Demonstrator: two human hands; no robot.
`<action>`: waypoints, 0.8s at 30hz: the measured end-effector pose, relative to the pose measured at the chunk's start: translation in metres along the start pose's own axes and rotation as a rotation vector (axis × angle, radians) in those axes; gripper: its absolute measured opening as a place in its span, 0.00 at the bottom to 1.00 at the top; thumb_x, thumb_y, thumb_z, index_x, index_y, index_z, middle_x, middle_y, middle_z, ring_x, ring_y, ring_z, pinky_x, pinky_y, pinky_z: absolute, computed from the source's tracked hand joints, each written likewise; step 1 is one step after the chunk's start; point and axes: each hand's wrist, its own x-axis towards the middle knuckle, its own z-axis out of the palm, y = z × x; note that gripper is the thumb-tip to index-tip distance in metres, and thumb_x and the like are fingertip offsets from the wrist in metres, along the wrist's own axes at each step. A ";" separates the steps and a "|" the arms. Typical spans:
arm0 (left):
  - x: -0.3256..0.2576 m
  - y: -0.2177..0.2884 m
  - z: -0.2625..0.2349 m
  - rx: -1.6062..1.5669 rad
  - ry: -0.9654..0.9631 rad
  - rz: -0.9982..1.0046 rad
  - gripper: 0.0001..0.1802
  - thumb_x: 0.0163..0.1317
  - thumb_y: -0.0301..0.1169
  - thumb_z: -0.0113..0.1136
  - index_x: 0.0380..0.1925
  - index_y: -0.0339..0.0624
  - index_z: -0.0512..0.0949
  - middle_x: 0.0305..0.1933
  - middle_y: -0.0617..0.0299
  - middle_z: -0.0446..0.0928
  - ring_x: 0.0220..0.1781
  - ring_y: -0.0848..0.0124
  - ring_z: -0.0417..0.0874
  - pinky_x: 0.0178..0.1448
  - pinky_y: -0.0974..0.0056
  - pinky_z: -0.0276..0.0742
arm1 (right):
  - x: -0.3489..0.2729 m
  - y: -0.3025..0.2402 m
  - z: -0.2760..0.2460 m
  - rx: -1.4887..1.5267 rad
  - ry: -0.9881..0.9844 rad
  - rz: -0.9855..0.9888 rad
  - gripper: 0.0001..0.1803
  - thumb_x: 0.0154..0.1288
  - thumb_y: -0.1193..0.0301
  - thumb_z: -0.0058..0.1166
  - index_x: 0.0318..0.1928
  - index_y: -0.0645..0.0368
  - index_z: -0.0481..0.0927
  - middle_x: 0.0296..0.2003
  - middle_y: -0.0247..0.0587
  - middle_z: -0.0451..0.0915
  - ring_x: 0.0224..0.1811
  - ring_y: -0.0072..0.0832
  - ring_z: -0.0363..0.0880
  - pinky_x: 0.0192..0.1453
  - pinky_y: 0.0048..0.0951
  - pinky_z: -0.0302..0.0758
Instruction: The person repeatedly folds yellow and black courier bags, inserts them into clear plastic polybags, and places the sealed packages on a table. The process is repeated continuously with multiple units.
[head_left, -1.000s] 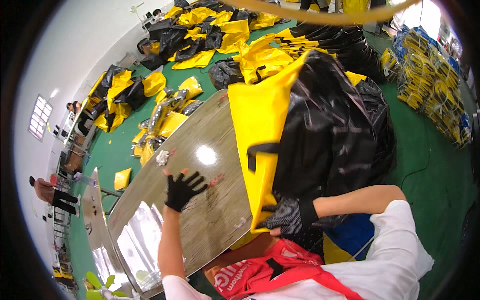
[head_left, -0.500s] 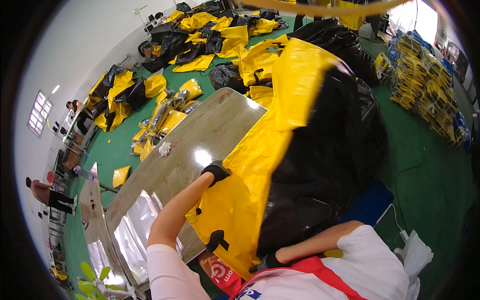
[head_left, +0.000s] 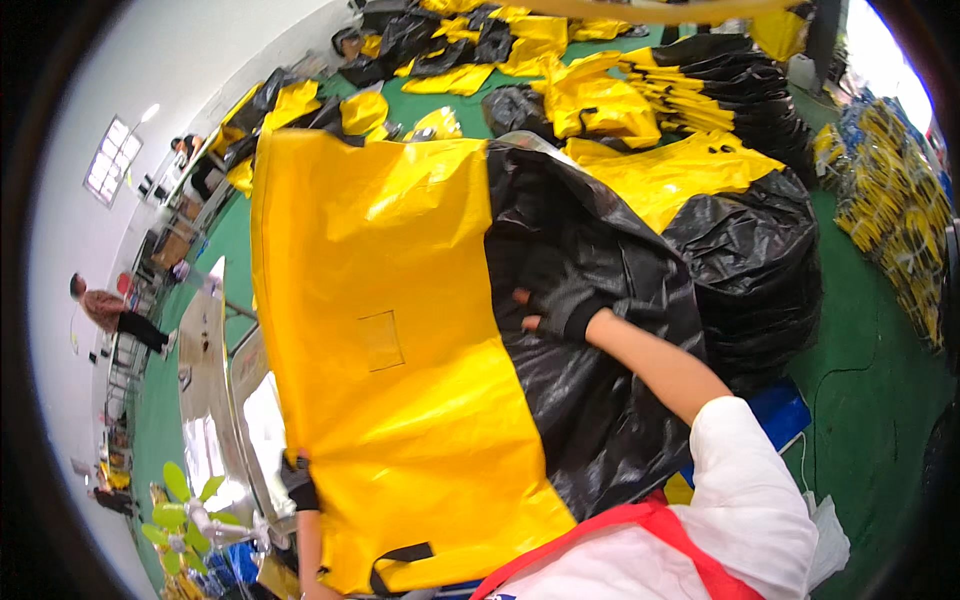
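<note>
A large yellow-and-black tarpaulin bag [head_left: 400,250] is spread out before me, hiding most of the table beneath it. A stitched square patch shows on its yellow part, and a black strap loop [head_left: 400,562] at its near edge. My left hand [head_left: 300,482], in a black fingerless glove, is closed at the bag's left edge; its fingers are partly hidden there. My right hand [head_left: 565,308], gloved the same way, lies with fingers spread on the black part and holds nothing. Behind it, to the right, rests a pile of similar bags [head_left: 755,265].
Folded yellow-and-black pieces [head_left: 690,95] are heaped at the back. A tied stack of yellow and blue bundles [head_left: 890,220] stands at right on the green floor. A green-bladed fan [head_left: 180,520] is at lower left. One person [head_left: 105,310] stands far left; another is beyond.
The bag has been unfolded and spread leftwards over the table. My left hand has moved down and left along with it; my right hand has come up onto the black part.
</note>
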 end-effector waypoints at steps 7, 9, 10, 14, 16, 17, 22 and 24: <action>-0.084 -0.145 -0.092 0.132 -0.201 -0.226 0.45 0.54 0.42 0.60 0.66 0.34 0.49 0.66 0.41 0.58 0.68 0.53 0.59 0.67 0.60 0.58 | 0.083 0.003 -0.080 0.085 0.251 0.026 0.22 0.46 0.59 0.62 0.42 0.55 0.79 0.42 0.53 0.77 0.49 0.49 0.73 0.55 0.40 0.68; -0.025 0.053 -0.029 0.539 -0.603 0.081 0.41 0.57 0.39 0.57 0.65 0.31 0.50 0.67 0.40 0.54 0.69 0.50 0.56 0.69 0.59 0.55 | 0.080 0.077 -0.080 -0.221 0.328 0.192 0.45 0.41 0.52 0.65 0.58 0.64 0.65 0.51 0.61 0.71 0.53 0.51 0.70 0.59 0.43 0.65; -0.020 0.112 -0.006 0.199 -0.655 0.325 0.37 0.58 0.38 0.55 0.63 0.31 0.54 0.65 0.39 0.58 0.68 0.49 0.58 0.69 0.57 0.55 | 0.095 0.097 -0.061 -0.282 0.242 0.288 0.56 0.37 0.45 0.65 0.62 0.68 0.59 0.56 0.63 0.66 0.59 0.49 0.66 0.63 0.41 0.62; -0.021 0.255 0.142 0.163 -0.940 0.813 0.36 0.60 0.47 0.52 0.64 0.43 0.56 0.65 0.42 0.58 0.69 0.48 0.54 0.71 0.49 0.46 | 0.186 0.173 -0.038 -0.107 -0.220 0.355 0.55 0.36 0.39 0.61 0.62 0.60 0.63 0.60 0.57 0.64 0.62 0.45 0.63 0.65 0.36 0.61; -0.045 0.263 0.222 0.142 -0.961 0.840 0.37 0.60 0.54 0.49 0.66 0.51 0.55 0.67 0.45 0.56 0.70 0.46 0.52 0.72 0.46 0.39 | 0.238 0.148 -0.038 -0.183 -0.011 0.275 0.39 0.45 0.45 0.58 0.55 0.54 0.72 0.55 0.52 0.70 0.57 0.43 0.69 0.59 0.38 0.66; -0.046 0.258 0.256 0.307 -0.897 0.922 0.38 0.59 0.56 0.48 0.66 0.53 0.55 0.70 0.47 0.51 0.72 0.46 0.47 0.72 0.44 0.36 | 0.263 0.123 -0.043 -0.103 0.111 0.423 0.29 0.51 0.49 0.54 0.49 0.54 0.77 0.49 0.50 0.76 0.51 0.44 0.74 0.54 0.39 0.69; 0.012 0.231 0.308 0.438 -0.445 0.962 0.33 0.59 0.50 0.51 0.62 0.48 0.62 0.67 0.50 0.57 0.71 0.56 0.52 0.70 0.45 0.45 | 0.119 -0.029 -0.182 0.000 0.056 -0.413 0.16 0.64 0.60 0.44 0.37 0.61 0.78 0.35 0.55 0.78 0.37 0.48 0.75 0.45 0.47 0.70; 0.016 0.219 0.304 0.444 -0.452 0.904 0.32 0.60 0.49 0.51 0.62 0.47 0.62 0.67 0.49 0.58 0.70 0.56 0.54 0.69 0.46 0.47 | 0.031 -0.042 -0.145 -0.010 -0.457 -0.356 0.12 0.62 0.61 0.46 0.41 0.50 0.78 0.35 0.50 0.79 0.39 0.45 0.76 0.53 0.48 0.65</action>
